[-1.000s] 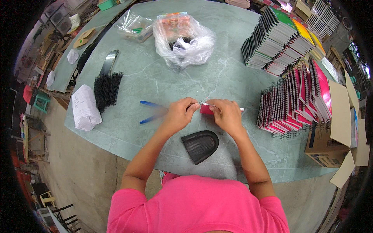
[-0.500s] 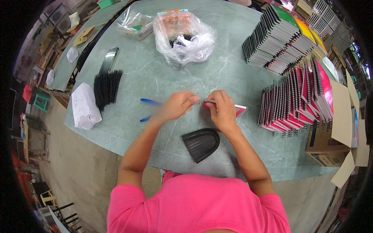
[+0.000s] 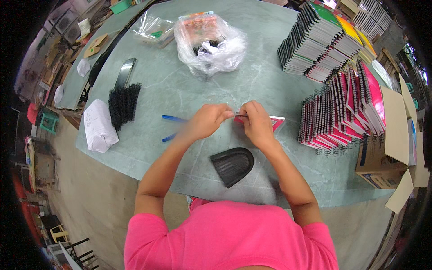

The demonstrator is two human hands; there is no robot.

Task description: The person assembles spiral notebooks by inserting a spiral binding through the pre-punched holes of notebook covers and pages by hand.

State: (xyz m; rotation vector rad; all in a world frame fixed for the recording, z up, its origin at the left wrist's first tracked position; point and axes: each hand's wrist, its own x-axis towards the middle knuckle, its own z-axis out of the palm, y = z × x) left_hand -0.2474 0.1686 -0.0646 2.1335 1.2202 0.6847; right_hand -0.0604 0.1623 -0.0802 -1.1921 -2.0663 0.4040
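A small red-covered notebook [image 3: 277, 120] lies on the table under my right hand [image 3: 257, 123], whose fingers are closed on its near-left edge. A dark strip of binding shows at my right fingertips. Close beside it, my left hand [image 3: 210, 120] has thumb and fingers pinched together near the notebook's end; what is between them is too small to make out. A tool with two blue handles [image 3: 173, 119] rests left of my left hand, its head hidden behind the hand. Nearer to me lies a black, ribbed, round-ended piece [image 3: 232, 167].
Spiral notebooks with pink covers [image 3: 335, 112] and a taller notebook stack [image 3: 310, 40] stand on the right, beside an open cardboard box [image 3: 382, 162]. Black coils [image 3: 123, 105] and a white wrapped bundle [image 3: 100, 125] lie left. A filled plastic bag [image 3: 211, 49] sits at the far side.
My left fingertips have shifted slightly up, and the coil visible between my hands earlier no longer shows clearly. My right hand stays on the notebook.
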